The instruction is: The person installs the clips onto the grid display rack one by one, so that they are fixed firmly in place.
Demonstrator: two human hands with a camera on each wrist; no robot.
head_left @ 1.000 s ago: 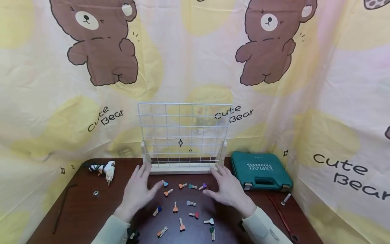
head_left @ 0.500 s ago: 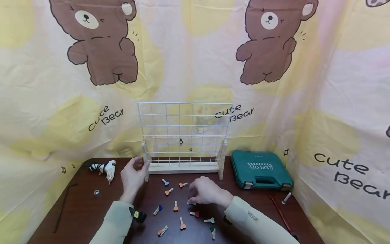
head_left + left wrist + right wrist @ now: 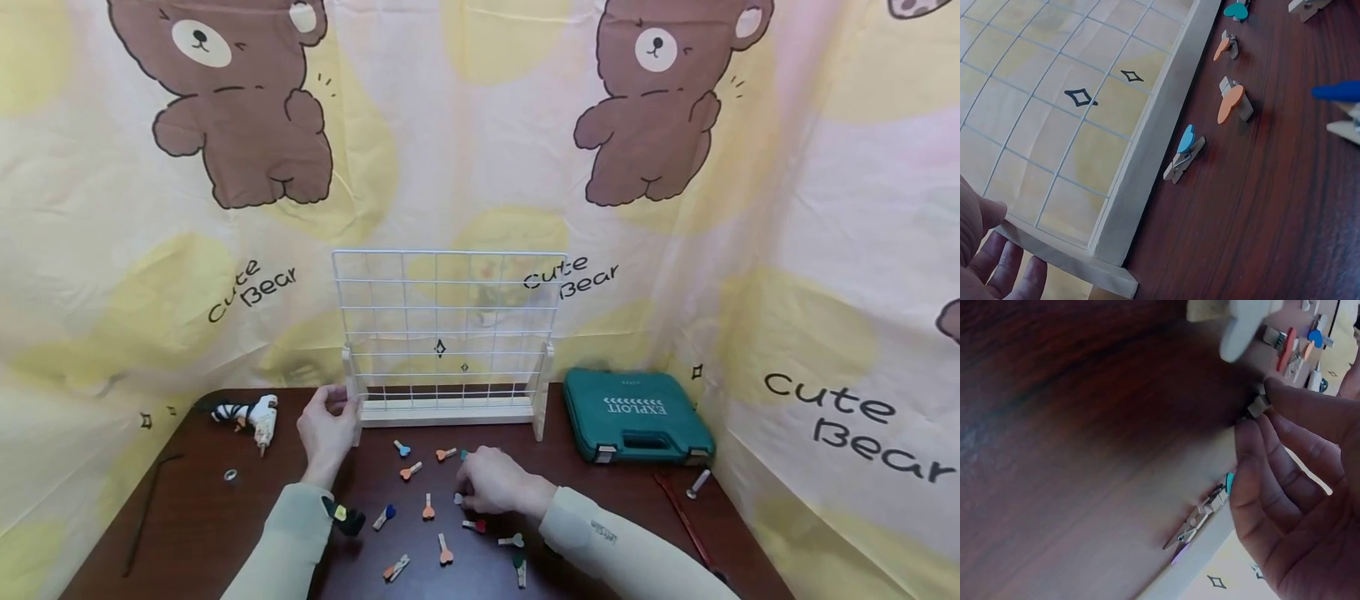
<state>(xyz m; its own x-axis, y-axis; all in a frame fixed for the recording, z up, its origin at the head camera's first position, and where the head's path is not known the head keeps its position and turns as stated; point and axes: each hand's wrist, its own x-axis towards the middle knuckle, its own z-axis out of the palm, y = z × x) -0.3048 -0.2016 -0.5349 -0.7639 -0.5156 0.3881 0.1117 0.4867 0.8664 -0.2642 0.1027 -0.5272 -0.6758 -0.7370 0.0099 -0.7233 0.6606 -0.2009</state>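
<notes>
At lower center of the head view, my right hand (image 3: 498,483) is pinching a pale clip (image 3: 458,499) between thumb and finger, nearly closed, other fingers curling loosely. Right wrist view is showing just its wooden end; can't tell if it's off the table (image 3: 202,542).

Left of center, my left hand (image 3: 327,425) is gripping the rack (image 3: 450,414) by its left post, thumb one side, fingers the other, just the wood's thickness between. Rack is standing upright mid-frame, in front of the cloth (image 3: 420,167).

Status, my read: early. One clip is in my fingers; none is sitting on the rack's wire. Everything else is lying loose, lower center: light blue clip (image 3: 402,449), five orange clips (image 3: 446,547), navy clip (image 3: 385,517), red clip (image 3: 476,526), white clip (image 3: 513,542), green clip (image 3: 521,573). Teal clip (image 3: 463,455) is peeking out behind my right hand; purple clip (image 3: 1180,552) is showing only in the right wrist view. So I'm counting all of those as left.

Glue gun (image 3: 262,419) far left, case (image 3: 637,417) right of the rack: both lying untouched.
</notes>
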